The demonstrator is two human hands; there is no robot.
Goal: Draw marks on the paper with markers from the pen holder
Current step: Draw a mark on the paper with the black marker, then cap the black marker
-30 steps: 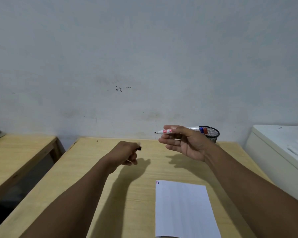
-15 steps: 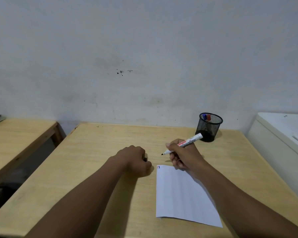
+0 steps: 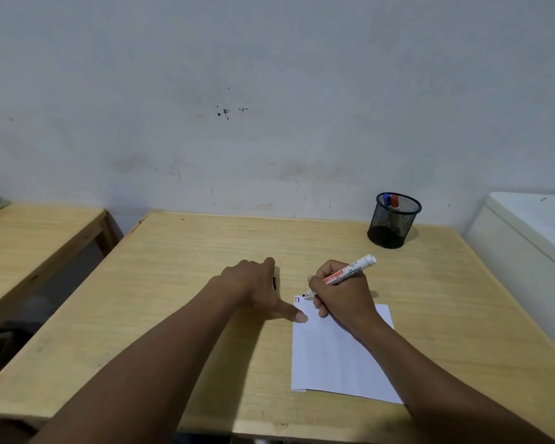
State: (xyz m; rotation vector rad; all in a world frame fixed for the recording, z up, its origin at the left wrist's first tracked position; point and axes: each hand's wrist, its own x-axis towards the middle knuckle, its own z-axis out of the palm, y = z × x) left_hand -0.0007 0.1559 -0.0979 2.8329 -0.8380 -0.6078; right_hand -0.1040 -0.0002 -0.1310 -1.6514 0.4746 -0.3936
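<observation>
A white sheet of paper (image 3: 334,357) lies on the wooden table (image 3: 180,267), with a small red mark and a blue mark (image 3: 297,299) at its top left corner. My right hand (image 3: 342,296) grips a white uncapped marker (image 3: 350,273), its black tip at the paper's top edge beside those marks. My left hand (image 3: 253,283) rests on the table, thumb pressing the paper's left edge, fingers curled around a black cap (image 3: 274,283). A black mesh pen holder (image 3: 393,221) at the back right holds a blue-capped and a red-capped marker.
A second wooden table (image 3: 36,238) stands to the left across a gap. A white cabinet or appliance (image 3: 532,232) flanks the table on the right. A plain grey wall runs behind.
My right hand came down from the air with the marker to the paper's top left corner. My left hand dropped to the table and its thumb now presses the paper's edge.
</observation>
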